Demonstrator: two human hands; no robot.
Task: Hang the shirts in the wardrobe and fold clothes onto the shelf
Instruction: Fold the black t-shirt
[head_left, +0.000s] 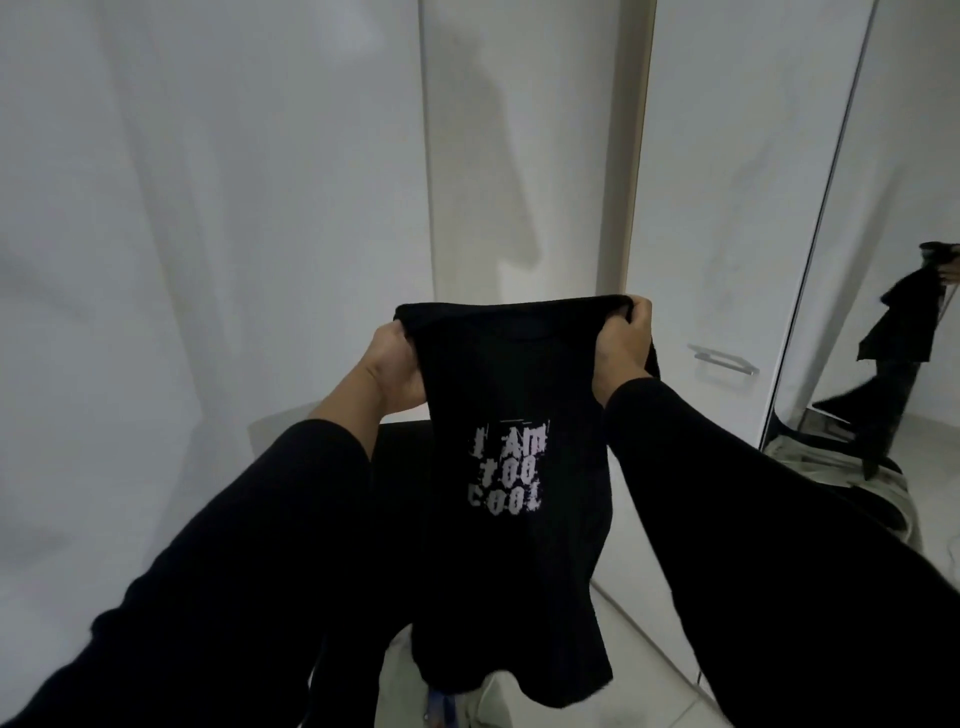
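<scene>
A black t-shirt (511, 374) with pale printed lettering hangs in front of me, held up by its top edge. My left hand (395, 366) grips the shirt's upper left side. My right hand (621, 345) grips the upper right corner, fingers curled over the fabric. The shirt hangs down folded narrow, its hem near the floor. Both my arms are in black sleeves. The white wardrobe door (727, 208) stands shut just behind the shirt on the right.
A metal handle (724, 358) sits on the wardrobe door. A mirror panel (893, 312) at the far right reflects a person holding the shirt. Pale clothes (810, 457) lie on the floor by the mirror. White wall panels fill the left.
</scene>
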